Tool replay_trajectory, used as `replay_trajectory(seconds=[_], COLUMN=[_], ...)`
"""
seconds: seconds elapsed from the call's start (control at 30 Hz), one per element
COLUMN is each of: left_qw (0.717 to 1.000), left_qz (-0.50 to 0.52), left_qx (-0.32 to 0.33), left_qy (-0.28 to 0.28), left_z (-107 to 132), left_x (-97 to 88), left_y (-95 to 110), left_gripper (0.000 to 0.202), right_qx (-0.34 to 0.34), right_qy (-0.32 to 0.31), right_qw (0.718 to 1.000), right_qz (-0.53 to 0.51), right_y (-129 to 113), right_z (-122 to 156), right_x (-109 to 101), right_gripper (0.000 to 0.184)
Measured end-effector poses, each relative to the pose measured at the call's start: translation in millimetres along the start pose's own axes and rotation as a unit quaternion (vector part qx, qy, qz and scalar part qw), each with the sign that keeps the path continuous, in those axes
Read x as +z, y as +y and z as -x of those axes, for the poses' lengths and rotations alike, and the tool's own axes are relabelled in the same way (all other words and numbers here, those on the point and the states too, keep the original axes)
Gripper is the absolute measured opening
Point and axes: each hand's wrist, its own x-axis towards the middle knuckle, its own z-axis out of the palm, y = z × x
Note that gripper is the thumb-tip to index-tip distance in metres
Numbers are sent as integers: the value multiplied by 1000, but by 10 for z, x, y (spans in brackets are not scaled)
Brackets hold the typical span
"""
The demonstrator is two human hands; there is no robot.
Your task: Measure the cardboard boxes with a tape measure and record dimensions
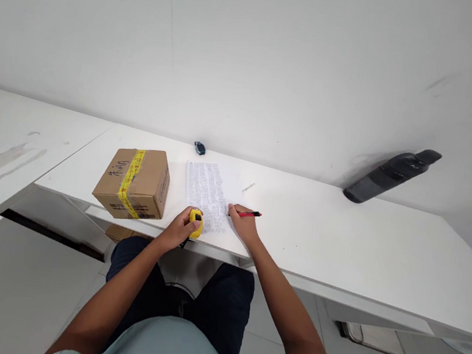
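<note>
My left hand [178, 230] is closed around a yellow tape measure [196, 224] at the front edge of the desk, by the lower left of a sheet of paper [208, 187]. Dense handwriting covers much of that sheet. In my right hand [244, 224] is a red pen [250, 214] with a black end, held at the sheet's lower right edge. The pen's tip is too small to tell whether it touches the paper. A taped cardboard box [152, 174] stands just left of the paper.
A small dark object [199, 148] lies behind the paper near the wall. A thin clear strip [248, 187] rests right of the sheet. Farther right, a black bottle [389, 175] stands against the wall. The white desk [319, 242] runs along the wall.
</note>
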Motion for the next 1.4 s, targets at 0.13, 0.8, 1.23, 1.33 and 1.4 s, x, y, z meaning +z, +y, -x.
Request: replay_trajectory(seconds=[0.13, 0.8, 1.23, 1.33, 1.4], left_qw=[1000, 1000, 997, 999, 999], left_qz=[2, -19, -60, -22, -23], left_qx=[0, 2, 38, 36, 48], left_qy=[0, 2, 21, 6, 8], left_z=[2, 30, 178, 249, 274], left_x=[-4, 11, 105, 128, 140], left_y=[-5, 63, 50, 28, 14], left_gripper=[42, 39, 52, 57, 54], right_qx=[5, 12, 2, -35, -69], right_qy=[-6, 38, 50, 52, 101], right_qw=[1000, 999, 998, 998, 989], right_qz=[-4, 7, 36, 32, 79], right_y=[11, -45, -52, -38, 26], right_z=[-19, 5, 28, 71, 32], right_x=[0, 11, 26, 38, 68], right_gripper=[39, 40, 40, 40, 36])
